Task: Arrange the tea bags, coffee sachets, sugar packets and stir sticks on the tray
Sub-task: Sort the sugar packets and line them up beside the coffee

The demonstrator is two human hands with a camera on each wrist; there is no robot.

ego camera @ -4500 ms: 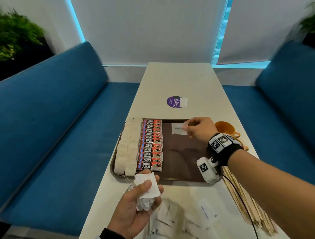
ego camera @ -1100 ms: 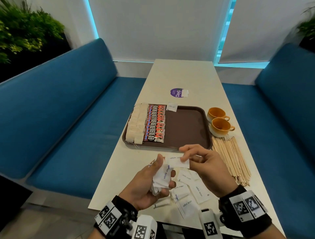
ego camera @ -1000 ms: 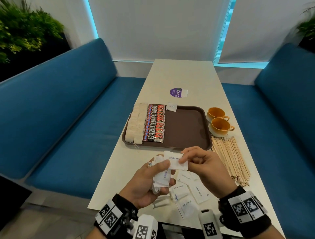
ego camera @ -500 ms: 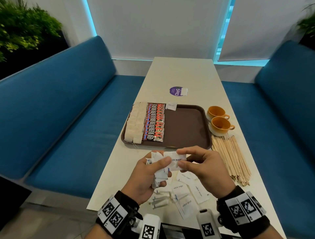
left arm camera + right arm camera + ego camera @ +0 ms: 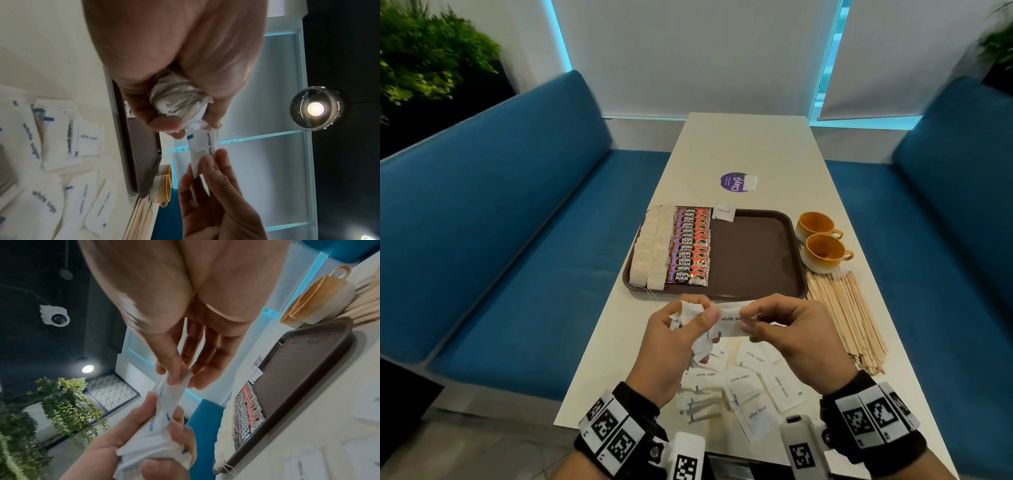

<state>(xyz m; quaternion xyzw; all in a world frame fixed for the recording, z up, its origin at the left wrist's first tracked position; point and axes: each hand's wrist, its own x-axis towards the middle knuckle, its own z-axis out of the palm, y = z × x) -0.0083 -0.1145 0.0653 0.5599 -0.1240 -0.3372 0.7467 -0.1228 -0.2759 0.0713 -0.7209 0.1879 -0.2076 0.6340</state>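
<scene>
Blue benches flank our pale table (image 5: 743,144). Just short of the brown plastic tray (image 5: 753,253), our left hand (image 5: 674,346) clenches a crumpled bunch of paper sugar packets (image 5: 688,315), probably as stock, while our right hand (image 5: 787,335) pinches one flat packet (image 5: 729,322) to draw it free for the tray.

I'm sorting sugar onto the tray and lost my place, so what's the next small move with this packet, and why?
Probably draw the sugar packet free with the right hand and lay it on the tray, just this side of the lone packet. The left hand grips a bunch, the right pinches one end, and the tray's right part is bare.
</scene>
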